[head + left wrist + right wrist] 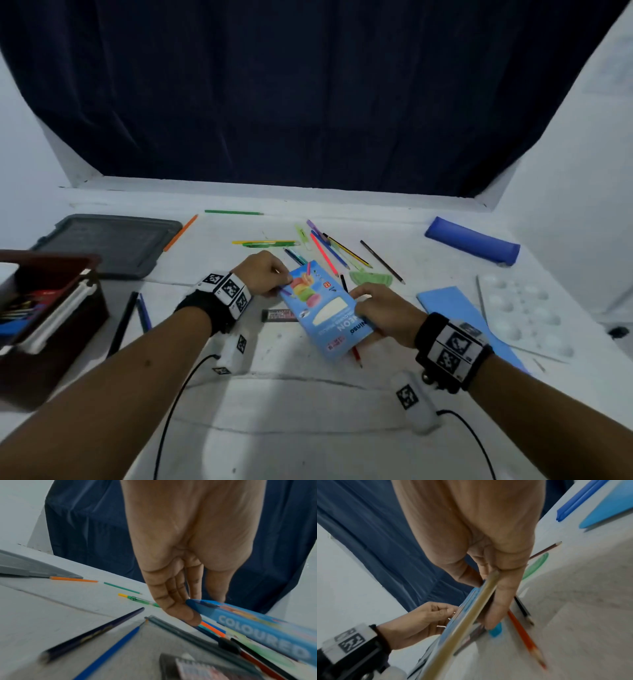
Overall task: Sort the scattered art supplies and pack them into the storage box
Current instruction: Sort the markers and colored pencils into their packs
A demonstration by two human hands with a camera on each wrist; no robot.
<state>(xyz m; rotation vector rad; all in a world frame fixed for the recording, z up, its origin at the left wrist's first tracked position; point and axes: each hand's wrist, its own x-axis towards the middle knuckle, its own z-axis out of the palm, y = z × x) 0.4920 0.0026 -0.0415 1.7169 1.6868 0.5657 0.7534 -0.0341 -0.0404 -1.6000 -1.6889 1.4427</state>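
Observation:
A light blue coloured-pencil box (325, 308) is held tilted just above the white table, in the middle. My left hand (274, 279) pinches its far left end; in the left wrist view the fingertips (185, 608) meet the box (257, 628) at its corner. My right hand (373, 305) grips the box's right edge, thumb on top and fingers (498, 605) underneath. The dark brown storage box (68, 329) stands open at the left with pens and a white tray inside. Several loose pencils (329, 250) lie beyond the pencil box.
A grey lid (113, 243) lies behind the storage box. Nearby lie an orange pencil (180, 233), a green pencil (233, 212) and a green pen (270, 244). At right are a blue pencil case (472, 245), a blue sheet (452, 308) and a white palette (524, 315). A red pencil (523, 635) lies under the pencil box.

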